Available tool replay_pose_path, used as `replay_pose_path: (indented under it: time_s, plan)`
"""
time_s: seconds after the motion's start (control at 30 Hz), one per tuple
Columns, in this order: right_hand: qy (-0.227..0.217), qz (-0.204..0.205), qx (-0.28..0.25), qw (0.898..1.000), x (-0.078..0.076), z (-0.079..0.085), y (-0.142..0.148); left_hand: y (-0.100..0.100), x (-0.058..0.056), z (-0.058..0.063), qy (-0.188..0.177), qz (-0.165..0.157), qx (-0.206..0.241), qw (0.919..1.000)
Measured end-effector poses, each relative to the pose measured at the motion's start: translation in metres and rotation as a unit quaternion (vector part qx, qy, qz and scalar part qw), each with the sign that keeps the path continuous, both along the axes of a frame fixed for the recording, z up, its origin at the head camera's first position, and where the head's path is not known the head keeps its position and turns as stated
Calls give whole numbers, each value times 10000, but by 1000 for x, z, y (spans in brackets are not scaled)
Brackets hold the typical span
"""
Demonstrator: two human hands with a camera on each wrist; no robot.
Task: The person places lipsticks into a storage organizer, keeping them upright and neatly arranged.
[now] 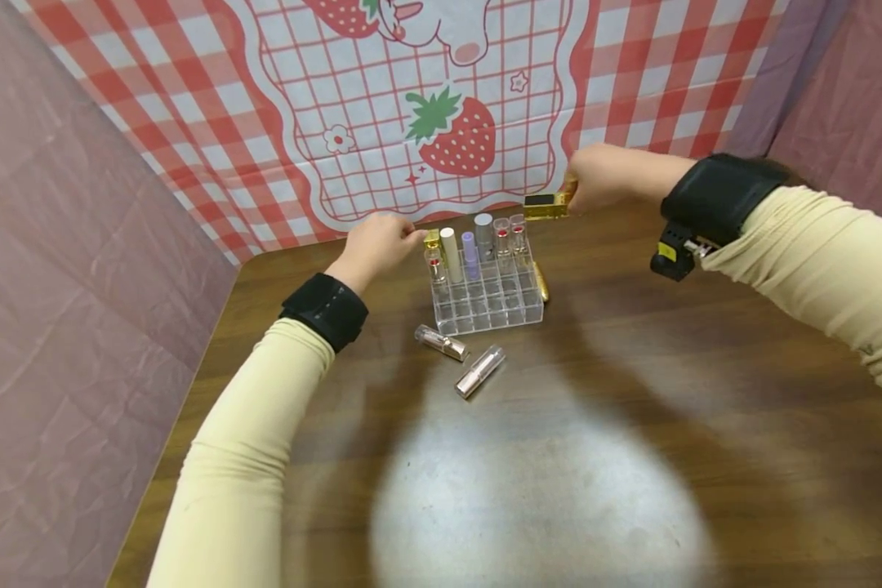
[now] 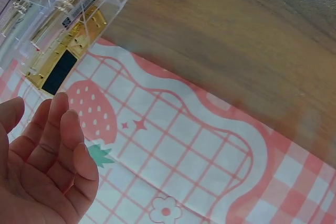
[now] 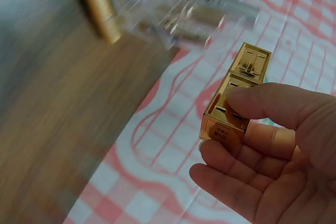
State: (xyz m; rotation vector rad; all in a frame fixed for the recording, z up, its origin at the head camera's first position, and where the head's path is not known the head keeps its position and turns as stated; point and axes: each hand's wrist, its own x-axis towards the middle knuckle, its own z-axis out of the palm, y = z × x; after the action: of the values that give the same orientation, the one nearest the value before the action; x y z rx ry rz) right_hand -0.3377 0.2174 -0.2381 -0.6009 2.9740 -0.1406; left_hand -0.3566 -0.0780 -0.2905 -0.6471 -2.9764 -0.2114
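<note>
My right hand [image 1: 604, 176] pinches a gold lipstick [image 1: 548, 206] with a black panel, held up at the back right corner of a clear lipstick organizer [image 1: 489, 309]. In the right wrist view the thumb lies across the lipstick's gold case [image 3: 229, 109], and a small label shows on its end. My left hand [image 1: 377, 245] is at the organizer's back left corner, beside another gold lipstick [image 2: 65, 66] standing in a slot. Its fingers are loosely bent, with nothing between them. Along the back also stand a cream tube [image 1: 451, 255], a lilac tube [image 1: 470, 253], a grey tube [image 1: 483, 235] and clear-capped lipsticks [image 1: 502, 237].
Two rose-gold lipsticks with clear caps lie before the organizer, one further left [image 1: 442, 343] and one nearer [image 1: 480, 372]. A gold tube [image 1: 541, 282] lies against its right side. Behind the wooden table [image 1: 632, 367] hangs a strawberry-print checked cloth [image 1: 382, 122].
</note>
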Motion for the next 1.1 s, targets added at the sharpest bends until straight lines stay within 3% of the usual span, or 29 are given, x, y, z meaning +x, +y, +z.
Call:
replay_pose_path:
  time_s: [0.23, 0.47, 0.7, 1.1]
  plan:
    - [60, 282, -57, 9996, -2, 5, -31, 4, -1, 6, -136, 3, 23, 9999]
    - [84, 568, 69, 9983, -8, 9, -55, 8, -2, 8, -229, -272, -84, 9993]
    - [-16, 782, 28, 9969, -10, 12, -81, 6, -2, 8, -319, -347, -59, 9989]
    - [54, 940, -161, 9954, -11, 11, -111, 4, -1, 17, -343, -613, 733, 9948]
